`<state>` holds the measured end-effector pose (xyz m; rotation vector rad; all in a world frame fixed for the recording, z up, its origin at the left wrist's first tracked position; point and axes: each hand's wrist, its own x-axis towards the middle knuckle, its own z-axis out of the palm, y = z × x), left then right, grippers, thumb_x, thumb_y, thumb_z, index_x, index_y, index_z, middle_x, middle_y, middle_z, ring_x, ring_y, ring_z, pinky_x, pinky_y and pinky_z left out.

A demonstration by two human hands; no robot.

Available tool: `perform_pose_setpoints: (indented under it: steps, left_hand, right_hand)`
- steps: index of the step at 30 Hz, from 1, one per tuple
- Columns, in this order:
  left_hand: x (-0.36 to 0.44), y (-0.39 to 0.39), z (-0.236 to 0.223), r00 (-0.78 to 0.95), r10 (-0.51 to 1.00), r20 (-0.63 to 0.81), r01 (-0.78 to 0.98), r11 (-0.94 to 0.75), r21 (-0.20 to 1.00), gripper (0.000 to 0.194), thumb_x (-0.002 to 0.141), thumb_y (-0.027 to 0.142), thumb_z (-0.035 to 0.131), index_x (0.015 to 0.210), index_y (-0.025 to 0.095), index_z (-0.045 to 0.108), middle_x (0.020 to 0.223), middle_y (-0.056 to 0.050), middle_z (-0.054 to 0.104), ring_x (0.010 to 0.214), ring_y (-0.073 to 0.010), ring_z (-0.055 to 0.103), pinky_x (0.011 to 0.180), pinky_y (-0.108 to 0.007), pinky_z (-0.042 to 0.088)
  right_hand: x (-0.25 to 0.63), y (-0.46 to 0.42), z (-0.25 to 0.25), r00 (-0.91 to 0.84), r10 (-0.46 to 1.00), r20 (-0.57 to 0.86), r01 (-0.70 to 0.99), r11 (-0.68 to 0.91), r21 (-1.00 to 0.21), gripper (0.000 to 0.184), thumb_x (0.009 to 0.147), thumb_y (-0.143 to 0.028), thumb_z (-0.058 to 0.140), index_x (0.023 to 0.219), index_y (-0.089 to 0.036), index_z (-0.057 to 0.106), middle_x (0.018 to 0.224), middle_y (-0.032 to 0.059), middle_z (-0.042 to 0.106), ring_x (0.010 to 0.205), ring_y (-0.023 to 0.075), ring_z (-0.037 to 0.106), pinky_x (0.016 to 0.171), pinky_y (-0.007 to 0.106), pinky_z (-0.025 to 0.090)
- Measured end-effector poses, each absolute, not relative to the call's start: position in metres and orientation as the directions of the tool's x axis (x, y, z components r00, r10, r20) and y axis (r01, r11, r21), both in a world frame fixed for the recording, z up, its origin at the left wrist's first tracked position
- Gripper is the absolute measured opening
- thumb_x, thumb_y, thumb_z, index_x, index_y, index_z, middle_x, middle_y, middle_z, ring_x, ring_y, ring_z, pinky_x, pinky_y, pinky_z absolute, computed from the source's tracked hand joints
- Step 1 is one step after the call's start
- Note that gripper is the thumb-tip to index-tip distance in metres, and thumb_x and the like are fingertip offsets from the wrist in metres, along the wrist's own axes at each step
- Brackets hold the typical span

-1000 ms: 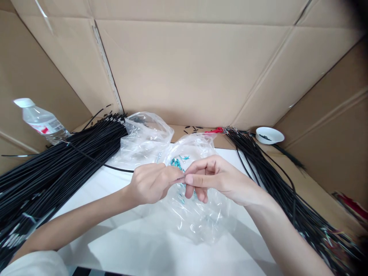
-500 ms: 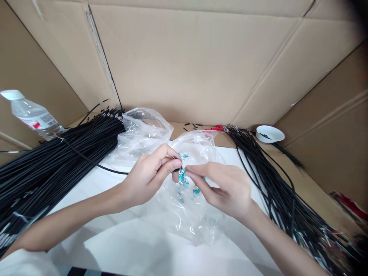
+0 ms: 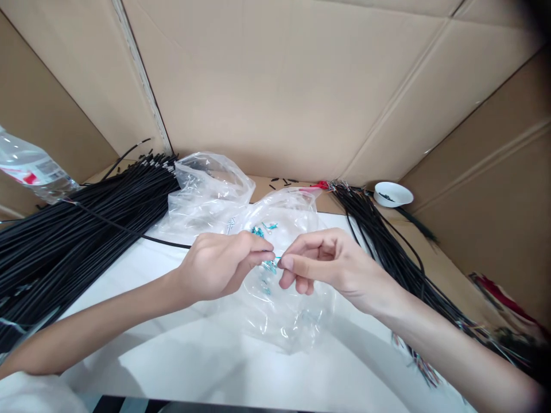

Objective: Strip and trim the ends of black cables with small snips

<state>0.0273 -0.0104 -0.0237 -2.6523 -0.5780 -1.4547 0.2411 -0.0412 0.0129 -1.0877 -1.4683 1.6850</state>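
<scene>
Left hand (image 3: 224, 264) gripping black cable (image 3: 167, 244), tip hidden; right hand (image 3: 338, 265) pinching thin teal strand (image 3: 278, 257). Strand showing above clear bag (image 3: 286, 330), cable running in from bag's left.

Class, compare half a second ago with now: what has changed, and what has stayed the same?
The left hand has rolled over, its back now upward; the right hand has turned so its curled fingers show. No new grasp or release is clear. The view swung slightly right, so the bottle is now cropped. The plastic bags, black cables and white bowl look unmoved.
</scene>
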Motion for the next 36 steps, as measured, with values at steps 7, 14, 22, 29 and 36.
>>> perform_pose_setpoints:
  steps: [7,14,22,29,36]
  left_hand:
    - [0.025,-0.021,-0.012,0.52,0.572,0.634,0.202,-0.804,0.559,0.006,0.101,0.012,0.052,0.102,0.017,0.056,0.073,0.007,0.069,0.06,-0.0022,0.065,0.055,-0.008,0.046]
    - [0.026,-0.027,-0.005,0.541,0.684,0.49,0.207,-0.673,0.71,0.009,0.101,0.012,0.052,0.095,0.018,0.056,0.066,0.009,0.068,0.052,-0.001,0.06,0.045,-0.009,0.038]
    - [0.017,-0.023,-0.018,0.597,0.169,0.785,0.289,-0.957,-0.014,0.01,0.102,0.016,0.048,0.1,0.018,0.057,0.07,0.003,0.072,0.054,-0.0101,0.066,0.048,-0.019,0.048]
    - [0.009,-0.018,-0.012,0.688,-0.245,0.684,0.17,-0.861,-0.479,0.016,0.088,0.015,0.067,0.082,0.027,0.06,0.069,0.002,0.07,0.046,-0.0122,0.057,0.036,-0.024,0.044]
    - [0.016,-0.021,-0.025,0.609,-0.275,0.744,0.138,-0.887,-0.441,0.017,0.085,0.012,0.064,0.075,0.023,0.056,0.068,-0.002,0.069,0.045,-0.0116,0.051,0.034,-0.026,0.035]
  right_hand:
    - [0.245,-0.059,0.007,-0.511,0.597,0.618,0.558,0.778,-0.29,0.014,0.089,-0.008,0.062,0.089,-0.014,0.075,0.065,0.0018,0.073,0.051,0.0113,0.062,0.046,0.023,0.047]
    - [0.259,-0.056,-0.009,-0.716,0.173,0.676,0.479,0.826,0.296,0.017,0.086,-0.006,0.068,0.101,-0.012,0.073,0.086,0.0083,0.08,0.064,0.0163,0.069,0.049,0.027,0.052]
    - [0.245,-0.045,0.022,-0.561,0.825,-0.07,0.209,0.059,-0.976,0.019,0.085,-0.034,0.074,0.08,-0.015,0.072,0.07,0.0039,0.075,0.06,0.0123,0.067,0.057,0.023,0.054]
    - [0.242,-0.037,0.027,-0.663,0.735,-0.143,0.269,0.055,-0.962,0.018,0.079,-0.032,0.08,0.078,-0.016,0.073,0.072,-0.0006,0.067,0.065,0.0095,0.055,0.061,0.024,0.044]
    - [0.235,-0.036,0.033,-0.724,0.661,-0.196,0.326,0.078,-0.942,0.008,0.081,-0.023,0.073,0.077,-0.015,0.073,0.068,-0.0021,0.06,0.065,0.0101,0.049,0.062,0.026,0.039]
